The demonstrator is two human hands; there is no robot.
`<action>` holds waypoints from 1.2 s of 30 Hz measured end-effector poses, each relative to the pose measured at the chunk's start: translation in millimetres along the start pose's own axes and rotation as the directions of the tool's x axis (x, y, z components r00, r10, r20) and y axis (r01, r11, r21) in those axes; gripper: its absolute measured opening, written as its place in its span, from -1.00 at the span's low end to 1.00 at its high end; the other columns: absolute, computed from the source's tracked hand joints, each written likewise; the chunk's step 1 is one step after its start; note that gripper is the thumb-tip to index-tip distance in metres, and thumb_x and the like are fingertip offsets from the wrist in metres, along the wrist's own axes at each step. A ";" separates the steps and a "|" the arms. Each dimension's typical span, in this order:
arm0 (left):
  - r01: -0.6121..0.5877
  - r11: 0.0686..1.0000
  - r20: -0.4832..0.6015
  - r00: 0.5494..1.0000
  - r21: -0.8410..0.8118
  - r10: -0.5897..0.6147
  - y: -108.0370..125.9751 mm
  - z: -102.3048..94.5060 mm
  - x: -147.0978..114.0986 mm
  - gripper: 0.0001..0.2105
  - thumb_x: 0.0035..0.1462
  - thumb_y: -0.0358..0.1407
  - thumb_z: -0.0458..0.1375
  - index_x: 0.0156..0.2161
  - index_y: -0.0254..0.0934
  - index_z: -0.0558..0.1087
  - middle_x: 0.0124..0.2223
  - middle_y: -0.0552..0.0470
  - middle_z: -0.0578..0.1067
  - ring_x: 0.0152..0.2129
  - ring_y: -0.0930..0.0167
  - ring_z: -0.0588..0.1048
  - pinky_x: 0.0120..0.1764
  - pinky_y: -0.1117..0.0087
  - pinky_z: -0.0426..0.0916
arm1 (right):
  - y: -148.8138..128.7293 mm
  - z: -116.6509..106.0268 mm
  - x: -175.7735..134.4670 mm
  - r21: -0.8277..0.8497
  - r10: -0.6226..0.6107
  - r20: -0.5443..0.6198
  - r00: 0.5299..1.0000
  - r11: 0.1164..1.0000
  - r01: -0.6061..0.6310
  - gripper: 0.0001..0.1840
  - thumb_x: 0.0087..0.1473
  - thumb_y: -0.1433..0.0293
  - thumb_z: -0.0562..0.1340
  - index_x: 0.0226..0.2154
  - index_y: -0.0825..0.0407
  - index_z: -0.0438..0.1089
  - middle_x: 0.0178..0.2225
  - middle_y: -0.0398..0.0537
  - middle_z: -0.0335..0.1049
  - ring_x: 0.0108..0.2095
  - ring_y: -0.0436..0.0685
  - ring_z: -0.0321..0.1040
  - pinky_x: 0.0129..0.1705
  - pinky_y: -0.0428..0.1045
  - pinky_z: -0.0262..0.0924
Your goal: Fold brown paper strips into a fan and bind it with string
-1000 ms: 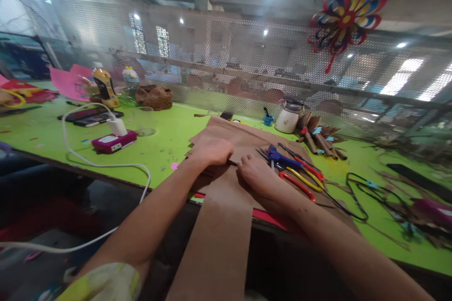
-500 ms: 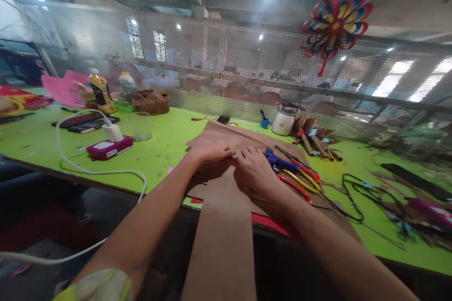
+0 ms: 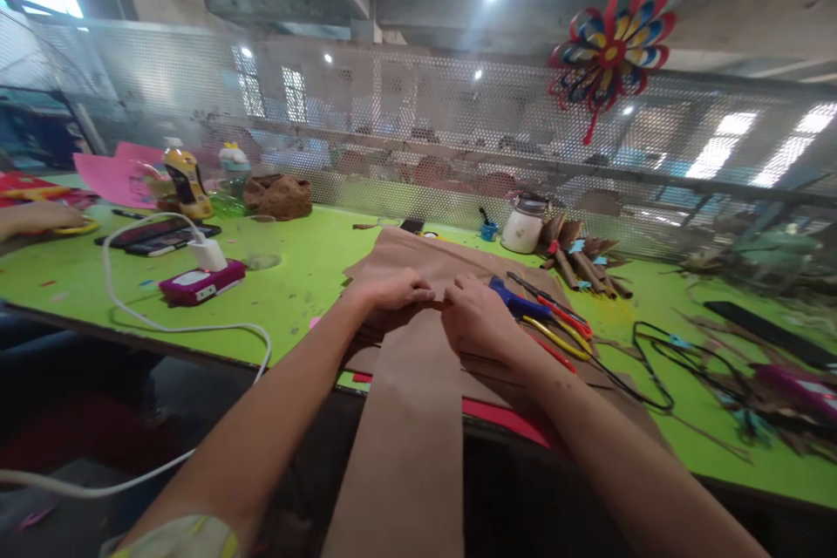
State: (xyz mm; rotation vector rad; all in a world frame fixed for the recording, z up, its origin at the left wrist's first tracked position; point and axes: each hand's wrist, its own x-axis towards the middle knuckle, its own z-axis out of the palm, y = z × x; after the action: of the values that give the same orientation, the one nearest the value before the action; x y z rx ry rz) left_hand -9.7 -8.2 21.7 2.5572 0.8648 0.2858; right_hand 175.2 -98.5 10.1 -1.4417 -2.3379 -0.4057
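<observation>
The brown paper strip (image 3: 411,418) is found directly under the fingers, its far end between the two hands and its length running back toward the wearer past the table edge. At that end the strip is pinched between thumb and fingertips of the left hand (image 3: 394,288). The fingers of the right hand (image 3: 480,314) are bent and drawn together at the same edge; whether the paper is pinched there cannot be told, the underside being hidden. A narrow darker band is seen between the fingertips; fold or roll cannot be determined. The hands are judged to be set side by side so that the end is kept level and tension is shared. Brown sheets (image 3: 451,255) lie beneath and beyond the fingers, presumably serving as a working surface.

Just right of the right fingers, a blue tool (image 3: 520,301), orange handles (image 3: 568,314) and a yellow handle (image 3: 561,338) are crowded together; sideways movement is judged to be restricted there. Farther right, a black cable (image 3: 656,384) is looped. Well left of the left fingers, a magenta box (image 3: 202,282) and white cable (image 3: 187,329) are noted, and beyond these a co-worker's hand (image 3: 39,218).
</observation>
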 end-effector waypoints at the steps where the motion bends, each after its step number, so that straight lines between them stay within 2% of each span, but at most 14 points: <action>1: -0.003 1.000 0.003 1.000 0.011 0.003 -1.2 0.2 0.4 -0.64 0.16 -0.08 -0.01 -0.36 -0.32 0.48 -0.45 0.03 0.46 -0.50 0.45 0.32 -0.40 0.46 0.15 | 3.4 -0.3 0.6 0.067 0.002 0.020 1.000 0.998 -0.003 -0.84 0.07 0.47 0.10 -0.36 0.11 0.40 -0.27 0.07 0.33 -0.26 0.12 0.20 -0.26 -0.04 0.05; 4: -0.013 0.998 0.011 1.000 0.055 0.012 -3.9 0.8 2.1 -0.66 0.17 -0.11 -0.02 -0.32 -0.31 0.48 -0.42 0.05 0.46 -0.50 0.46 0.31 -0.40 0.47 0.14 | 13.9 -0.7 4.8 0.244 -0.002 0.080 0.997 0.970 -0.018 -0.81 0.03 0.48 0.12 -0.32 0.10 0.44 -0.30 0.03 0.38 -0.30 0.08 0.24 -0.25 -0.06 0.08; 8: -0.028 0.996 0.006 1.000 0.084 0.028 -2.7 1.5 2.6 -0.68 0.18 -0.12 -0.04 -0.26 -0.29 0.46 -0.36 0.05 0.47 -0.45 0.45 0.33 -0.38 0.48 0.14 | 18.4 -3.2 9.9 0.342 -0.044 0.111 0.993 0.940 0.003 -0.76 0.01 0.48 0.13 -0.27 0.08 0.46 -0.36 -0.06 0.44 -0.37 0.03 0.28 -0.30 -0.10 0.09; 11: -0.040 0.995 0.006 0.999 0.093 0.040 3.5 0.9 0.6 -0.68 0.19 -0.12 -0.05 -0.29 -0.30 0.45 -0.35 0.05 0.46 -0.43 0.45 0.33 -0.38 0.49 0.14 | 16.8 -5.1 11.6 0.516 -0.060 0.121 0.991 0.857 -0.011 -0.74 0.09 0.39 0.09 -0.29 0.08 0.48 -0.38 -0.07 0.46 -0.39 0.02 0.28 -0.33 -0.10 0.07; 13: -0.048 0.995 0.009 0.999 0.093 0.047 8.8 -0.6 -1.3 -0.68 0.20 -0.13 -0.06 -0.30 -0.30 0.44 -0.35 0.05 0.46 -0.43 0.45 0.34 -0.39 0.49 0.14 | 17.7 -4.3 12.7 0.592 -0.030 0.148 0.989 0.803 -0.065 -0.70 0.10 0.34 0.08 -0.38 0.12 0.49 -0.46 -0.08 0.43 -0.44 0.01 0.24 -0.38 -0.10 0.03; 16: -0.070 0.993 0.003 0.998 0.090 0.070 15.6 -4.0 -4.0 -0.70 0.20 -0.14 -0.05 -0.28 -0.29 0.44 -0.34 0.06 0.47 -0.42 0.46 0.35 -0.38 0.50 0.14 | 23.5 0.1 14.4 0.605 0.014 0.191 0.981 0.786 -0.129 -0.64 0.08 0.33 0.08 -0.57 0.16 0.43 -0.64 -0.16 0.24 -0.54 -0.03 0.10 -0.48 -0.10 -0.06; 19: -0.103 0.993 -0.004 0.995 0.064 0.104 19.9 -7.4 -6.0 -0.70 0.20 -0.15 -0.05 -0.28 -0.29 0.45 -0.35 0.07 0.48 -0.42 0.47 0.35 -0.35 0.51 0.15 | 29.9 3.4 15.4 0.638 0.014 0.199 0.980 0.757 -0.141 -0.63 0.08 0.26 0.09 -0.55 0.16 0.42 -0.64 -0.20 0.15 -0.55 -0.05 0.05 -0.49 -0.12 -0.07; 25: -0.107 0.994 -0.001 0.994 0.020 0.107 24.8 -9.5 -8.2 -0.71 0.19 -0.15 -0.01 -0.29 -0.29 0.46 -0.39 0.08 0.48 -0.44 0.49 0.36 -0.36 0.53 0.16 | 33.9 -1.5 14.0 0.713 -0.054 0.230 0.972 0.689 -0.130 -0.59 0.08 0.16 0.09 -0.56 0.13 0.35 -0.67 -0.22 0.12 -0.60 -0.07 0.03 -0.52 -0.13 -0.06; 32: -0.095 0.988 -0.079 0.991 0.122 0.105 23.8 -7.3 -9.5 -0.69 0.19 -0.10 -0.03 -0.36 -0.26 0.45 -0.44 0.11 0.44 -0.51 0.50 0.31 -0.44 0.51 0.10 | 42.1 -5.1 11.0 0.754 -0.133 0.291 0.947 0.642 -0.142 -0.55 0.12 0.12 0.07 -0.61 0.10 0.25 -0.73 -0.26 0.10 -0.67 -0.10 -0.01 -0.58 -0.15 -0.08; 36: -0.076 0.990 -0.050 0.995 0.117 0.082 33.4 -7.4 -10.3 -0.71 0.18 -0.16 -0.02 -0.38 -0.31 0.43 -0.48 0.11 0.39 -0.53 0.51 0.28 -0.47 0.52 0.08 | 38.7 -8.1 10.9 0.783 -0.189 0.256 0.948 0.615 -0.089 -0.62 0.13 0.16 0.08 -0.44 0.12 0.37 -0.59 -0.18 0.26 -0.55 -0.05 0.14 -0.46 -0.13 0.06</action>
State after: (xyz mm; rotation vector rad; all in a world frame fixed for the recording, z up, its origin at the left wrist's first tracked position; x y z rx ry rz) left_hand -2.5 -36.1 42.8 2.7061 0.8223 0.3406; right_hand 206.7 -76.4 24.2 -1.0123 -2.2853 0.8482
